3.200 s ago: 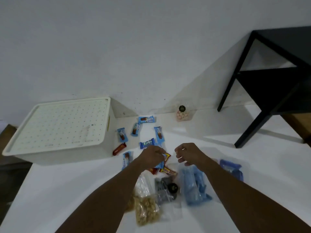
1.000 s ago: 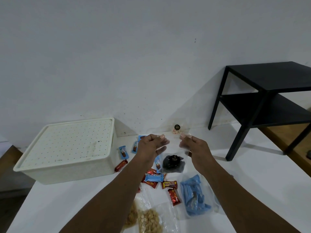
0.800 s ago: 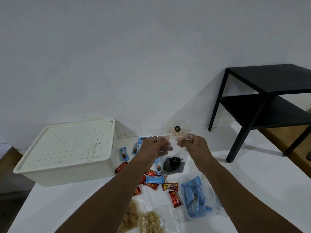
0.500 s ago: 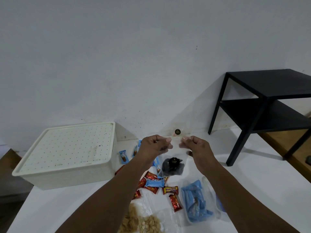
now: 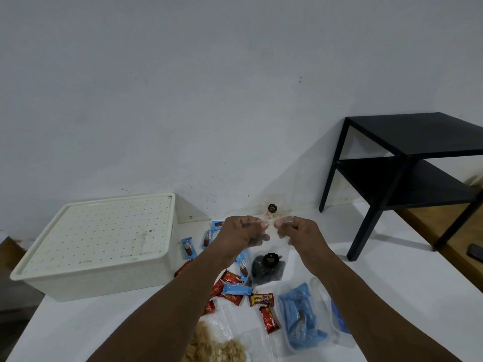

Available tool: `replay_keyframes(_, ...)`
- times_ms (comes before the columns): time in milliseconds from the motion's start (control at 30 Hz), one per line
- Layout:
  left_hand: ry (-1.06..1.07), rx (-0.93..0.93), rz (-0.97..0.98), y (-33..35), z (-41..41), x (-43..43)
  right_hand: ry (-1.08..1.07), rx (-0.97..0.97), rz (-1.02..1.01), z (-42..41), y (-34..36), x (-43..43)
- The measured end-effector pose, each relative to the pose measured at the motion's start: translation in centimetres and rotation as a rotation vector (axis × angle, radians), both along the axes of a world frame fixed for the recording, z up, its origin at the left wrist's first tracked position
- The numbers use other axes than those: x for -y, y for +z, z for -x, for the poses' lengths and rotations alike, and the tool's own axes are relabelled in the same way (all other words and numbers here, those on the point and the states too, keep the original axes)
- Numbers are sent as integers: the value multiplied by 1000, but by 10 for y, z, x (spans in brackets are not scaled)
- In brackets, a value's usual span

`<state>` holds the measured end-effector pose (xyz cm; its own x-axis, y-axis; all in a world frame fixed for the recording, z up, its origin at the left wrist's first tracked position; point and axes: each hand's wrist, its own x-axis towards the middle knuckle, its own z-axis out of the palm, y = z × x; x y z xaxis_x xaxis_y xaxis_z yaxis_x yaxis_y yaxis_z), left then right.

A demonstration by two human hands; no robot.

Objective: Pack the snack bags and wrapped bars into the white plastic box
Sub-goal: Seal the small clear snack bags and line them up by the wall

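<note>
**Both hands on the dark snack bag, box lid is on**

So both hands are up in front of the wall, holding a clear plastic bag of dark lumps with a round black label [image 5: 268,266] by its top edge. The left hand [image 5: 241,233] pinches the left corner between thumb and curled fingers. The right hand [image 5: 300,232] pinches the right corner the same way. The bag hangs between them, above the white tabletop [image 5: 392,283].

The white plastic box [image 5: 78,280] sits well off to the left, back near the wall, with its dotted white lid [image 5: 96,239] on.

A few small blue wrapped bars [image 5: 188,247] lie just beside the box's right side. Red wrapped bars [image 5: 268,319] and a couple more blue ones are scattered under the hanging bag. A clear bag stuffed with blue wrapped bars [image 5: 298,317] lies next to the right forearm. A clear bag of tan crunchy snacks [image 5: 217,346] sits at the bottom edge, partly under the left forearm. A small clear bag of pale sweets with a black label [image 5: 271,210] stands back at the wall. A black two-shelf side table [image 5: 413,142] stands to the right.
</note>
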<state>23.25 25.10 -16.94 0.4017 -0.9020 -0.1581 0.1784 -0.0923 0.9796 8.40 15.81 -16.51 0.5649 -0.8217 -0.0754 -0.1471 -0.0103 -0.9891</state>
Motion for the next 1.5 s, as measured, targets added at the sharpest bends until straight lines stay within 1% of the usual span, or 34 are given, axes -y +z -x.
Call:
replay_keyframes(100,53,-71,32,-4,0,-3,-74,31,11,3,5,4)
replay_keyframes(167,103,-56,30,-7,-2,-5,-91,49,-23,7,5,5)
replay_keyframes(267,146,-37,41,-7,-5,-5,-33,63,-74,8,2,3)
replay_keyframes(400,140,12,55,-6,-7,-7,-38,64,-47,6,0,3)
replay_keyframes(467,92,-11,37,-3,-7,-9,-24,40,-1,7,0,6)
replay_keyframes(533,10,-149,-22,0,-7,-11,56,2,44,10,3,10)
replay_keyframes(600,-89,-276,-105,4,-9,-13,200,-51,93,12,8,13)
replay_keyframes(667,-192,-235,-169,5,-11,-15,309,-87,151,12,13,15)
replay_keyframes(700,-225,-212,-183,5,-10,-16,319,-109,185,12,14,16)
replay_keyframes(833,-201,-223,-165,1,-10,-13,221,-161,269,8,14,14)
replay_keyframes(900,-173,-168,-115,-4,-8,-10,64,-146,258,7,7,11)
replay_keyframes(967,-131,-45,-75,-10,-3,-6,-132,-74,115,6,2,4)
replay_keyframes(1000,-106,34,-63,-12,0,-3,-180,-31,15,4,-1,0)
replay_keyframes(1067,-74,189,-49,-14,5,1,-180,71,-169,0,-5,-6)
replay_keyframes(1100,-66,247,-42,-14,7,3,-171,106,-213,-2,-5,-8)
replay_keyframes(1200,-47,340,-20,-13,10,6,-164,131,-218,-4,-5,-5)
replay_keyframes(1333,-39,364,-6,-11,8,8,-154,129,-180,-6,-4,1)
replay_keyframes(1433,-77,367,16,-6,6,7,-217,135,-165,-7,-5,4)
replay_keyframes(1500,-106,428,38,-5,4,7,-267,142,-167,-9,-7,6)
